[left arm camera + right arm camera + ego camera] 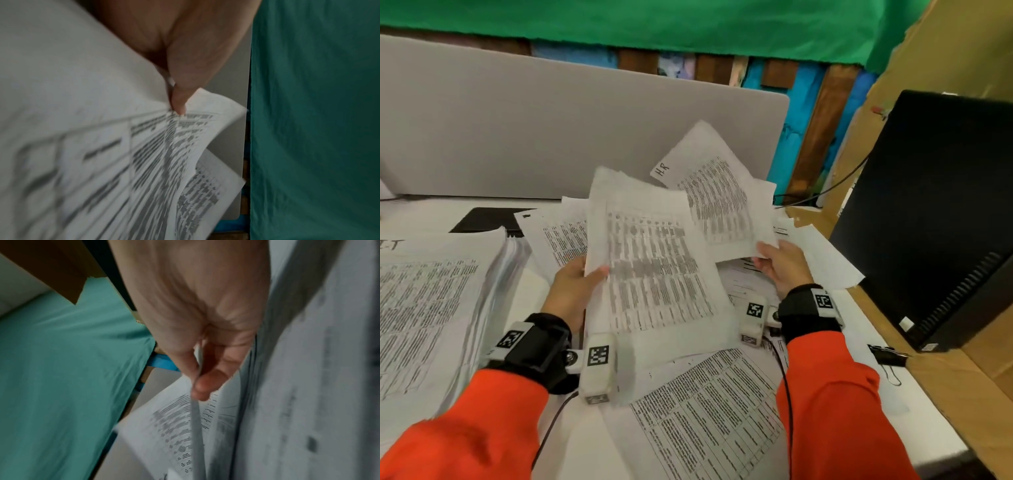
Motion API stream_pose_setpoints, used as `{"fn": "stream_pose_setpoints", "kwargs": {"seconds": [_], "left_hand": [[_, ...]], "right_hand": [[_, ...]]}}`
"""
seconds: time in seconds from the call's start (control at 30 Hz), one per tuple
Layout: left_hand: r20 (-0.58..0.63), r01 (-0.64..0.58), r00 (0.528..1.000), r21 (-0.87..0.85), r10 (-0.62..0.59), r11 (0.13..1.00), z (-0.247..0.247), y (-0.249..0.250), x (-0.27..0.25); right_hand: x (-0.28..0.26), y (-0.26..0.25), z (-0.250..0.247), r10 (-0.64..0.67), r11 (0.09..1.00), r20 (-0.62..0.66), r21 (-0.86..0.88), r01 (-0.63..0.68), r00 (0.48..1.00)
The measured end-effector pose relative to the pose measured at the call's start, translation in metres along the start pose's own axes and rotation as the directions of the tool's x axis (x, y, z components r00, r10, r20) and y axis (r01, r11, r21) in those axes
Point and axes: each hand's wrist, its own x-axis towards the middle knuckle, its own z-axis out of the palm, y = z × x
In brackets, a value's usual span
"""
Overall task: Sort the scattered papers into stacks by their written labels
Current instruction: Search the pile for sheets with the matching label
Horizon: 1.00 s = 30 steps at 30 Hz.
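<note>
The person's left hand (571, 291) holds a printed sheet (654, 270) lifted off the desk, its left edge pinched between the thumb (596, 274), which lies on the printed face, and the fingers hidden behind the page; the left wrist view shows the thumb tip pressed onto the paper just above the table of text. The sheet stands tilted, its lower edge hanging down near the wrist camera. The right hand (782, 265) pinches the lower corner of a second sheet (719, 202), thumb on top and fingers curled beneath; the right wrist view shows the paper's edge caught between the thumb (207, 382) and a finger. This sheet carries a handwritten label "HR" (663, 168) at its upper left corner and sits behind and to the right of the first sheet, whose right edge overlaps it. Below both hands, loose printed papers (709, 414) lie scattered over the white desk (914, 421). At the left stands a thick stack (438, 308) with a handwritten label on its top page, partly cut off by the frame. A black binder clip (888, 356) lies near the desk's right edge, beside a black computer case (935, 212). A grey divider panel (551, 130) rises behind the papers.
</note>
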Motion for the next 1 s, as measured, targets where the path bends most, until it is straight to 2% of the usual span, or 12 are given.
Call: {"fn": "stream_pose_setpoints", "kwargs": {"seconds": [0.07, 0.2, 0.27, 0.33, 0.4, 0.47, 0.63, 0.77, 0.83, 0.9, 0.97, 1.0], "left_hand": [[-0.006, -0.003, 1.0, 0.019, 0.003, 1.0, -0.001, -0.001, -0.002], [-0.236, -0.02, 0.972, -0.018, 0.015, 1.0, -0.009, -0.006, 0.006], [-0.255, 0.005, 0.967, -0.042, -0.016, 0.999, -0.01, -0.008, 0.007], [-0.266, 0.013, 0.964, -0.031, -0.021, 0.999, -0.009, -0.007, 0.006], [-0.303, -0.001, 0.953, -0.034, -0.01, 0.999, -0.008, -0.004, 0.007], [-0.309, -0.002, 0.951, -0.05, -0.014, 0.999, -0.007, -0.003, 0.01], [-0.229, 0.056, 0.97, -0.109, -0.08, 0.992, -0.002, -0.002, 0.008], [-0.251, 0.063, 0.963, -0.148, -0.099, 0.987, -0.001, 0.002, 0.008], [-0.253, 0.089, 0.96, -0.128, -0.119, 0.988, -0.001, 0.004, 0.01], [-0.204, 0.106, 0.972, -0.07, -0.119, 0.992, -0.001, 0.003, 0.008], [-0.183, 0.092, 0.978, -0.04, -0.098, 0.995, -0.002, -0.002, 0.007], [-0.205, 0.074, 0.975, -0.035, -0.08, 0.997, -0.003, -0.003, 0.006]], "right_hand": [[0.002, 0.002, 0.002, -0.002, 1.0, -0.094, 0.007, 0.003, 0.996], [-0.001, -0.011, -0.019, -0.034, 0.997, -0.332, 0.049, 0.053, 0.943], [-0.003, -0.017, -0.016, -0.046, 0.999, -0.245, -0.008, 0.046, 0.968], [-0.018, -0.015, -0.007, 0.03, 0.999, -0.016, -0.037, -0.03, 0.999], [-0.019, -0.014, 0.007, 0.094, 0.995, 0.17, -0.051, -0.087, 0.981], [-0.028, -0.016, 0.021, 0.185, 0.97, 0.357, -0.217, -0.111, 0.916], [-0.035, -0.005, 0.037, 0.478, 0.834, 0.519, -0.521, -0.181, 0.708], [-0.051, 0.0, 0.061, 0.534, 0.782, 0.533, -0.607, -0.144, 0.656], [-0.052, -0.001, 0.064, 0.519, 0.776, 0.524, -0.619, -0.116, 0.675], [-0.044, -0.001, 0.061, 0.387, 0.845, 0.461, -0.524, -0.107, 0.799], [-0.028, 0.005, 0.05, 0.212, 0.947, 0.264, -0.291, -0.132, 0.941], [-0.022, 0.007, 0.044, 0.185, 0.974, 0.194, -0.168, -0.154, 0.963]]}}
